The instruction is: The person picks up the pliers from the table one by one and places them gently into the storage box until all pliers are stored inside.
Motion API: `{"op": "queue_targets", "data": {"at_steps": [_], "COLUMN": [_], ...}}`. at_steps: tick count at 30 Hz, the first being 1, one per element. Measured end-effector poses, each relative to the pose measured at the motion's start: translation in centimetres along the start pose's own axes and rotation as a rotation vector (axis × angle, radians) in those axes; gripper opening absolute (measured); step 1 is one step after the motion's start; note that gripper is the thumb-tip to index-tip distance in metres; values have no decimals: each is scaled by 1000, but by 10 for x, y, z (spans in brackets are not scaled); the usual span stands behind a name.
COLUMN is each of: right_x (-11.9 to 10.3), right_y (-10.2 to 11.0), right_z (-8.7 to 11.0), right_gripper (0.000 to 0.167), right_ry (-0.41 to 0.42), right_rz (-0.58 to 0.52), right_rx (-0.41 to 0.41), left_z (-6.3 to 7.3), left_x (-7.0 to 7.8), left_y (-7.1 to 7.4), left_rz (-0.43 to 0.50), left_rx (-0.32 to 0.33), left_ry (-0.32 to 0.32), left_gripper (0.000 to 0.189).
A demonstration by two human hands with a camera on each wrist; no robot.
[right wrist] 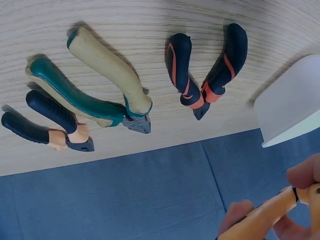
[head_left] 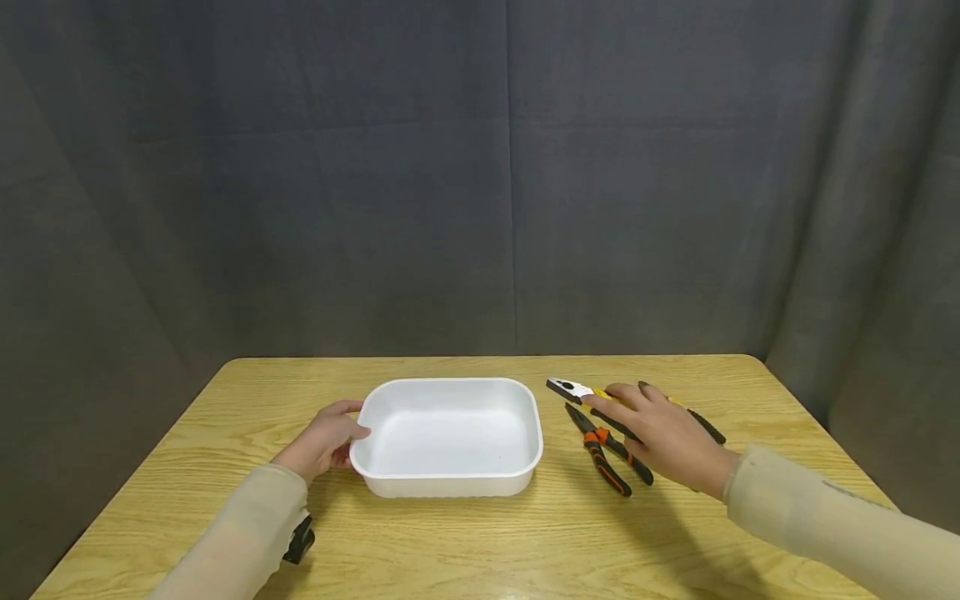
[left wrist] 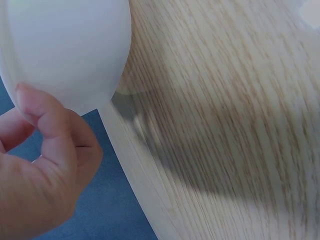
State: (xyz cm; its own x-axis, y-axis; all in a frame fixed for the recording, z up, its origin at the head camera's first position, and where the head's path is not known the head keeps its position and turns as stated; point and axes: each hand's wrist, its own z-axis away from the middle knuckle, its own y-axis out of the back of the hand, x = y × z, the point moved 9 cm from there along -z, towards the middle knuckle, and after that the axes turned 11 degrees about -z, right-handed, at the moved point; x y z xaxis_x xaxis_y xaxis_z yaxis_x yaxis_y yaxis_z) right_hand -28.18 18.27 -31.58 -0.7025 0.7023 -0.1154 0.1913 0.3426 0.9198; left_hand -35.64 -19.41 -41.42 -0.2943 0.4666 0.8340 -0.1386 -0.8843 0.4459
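My left hand (head_left: 330,437) grips the left end of a white plastic tray (head_left: 446,487), thumb over the rim. The left wrist view shows the same hand (left wrist: 55,150) pinching the tray wall (left wrist: 70,50). To the tray's right, my right hand (head_left: 667,429) holds combination pliers (head_left: 573,389) with silver jaws and yellow-and-black handles, the jaws pointing toward the tray. Fingers and a yellow handle (right wrist: 267,215) show in the right wrist view. Black-and-orange pliers (head_left: 603,446) lie on the table below this hand, their handles spread.
In the right wrist view, green-and-tan pliers (right wrist: 95,80) and smaller black-and-orange pliers (right wrist: 55,122) lie on the wooden table (head_left: 480,550). The right hand mostly hides them from the head view. A grey curtain (head_left: 480,192) hangs behind the table's far edge.
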Motion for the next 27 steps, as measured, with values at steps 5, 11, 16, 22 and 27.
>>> {"op": "queue_targets", "data": {"at_steps": [5,11,16,22,27], "right_x": [-3,-8,-11,-15,-16], "right_y": [-1,-6,-9,-12,-16], "right_z": [-4,-7,-11,-16,-20], "right_gripper": [72,68,67,66,70], "right_ry": [16,29,46,59,44], "right_rz": [10,0,-2,6,1], "right_rx": [2,-17,-20,-22,-50], "left_z": [1,1,1,1,1], "left_x": [3,2,2,2,1], "left_y": [0,0,0,1,0], "left_rz": [-1,-4,-2,0,0], "left_rx": [-2,-1,-3,-3,-1], "left_ry": [-2,2,-4,0,7], "left_gripper": [52,52,52,53,53]}}
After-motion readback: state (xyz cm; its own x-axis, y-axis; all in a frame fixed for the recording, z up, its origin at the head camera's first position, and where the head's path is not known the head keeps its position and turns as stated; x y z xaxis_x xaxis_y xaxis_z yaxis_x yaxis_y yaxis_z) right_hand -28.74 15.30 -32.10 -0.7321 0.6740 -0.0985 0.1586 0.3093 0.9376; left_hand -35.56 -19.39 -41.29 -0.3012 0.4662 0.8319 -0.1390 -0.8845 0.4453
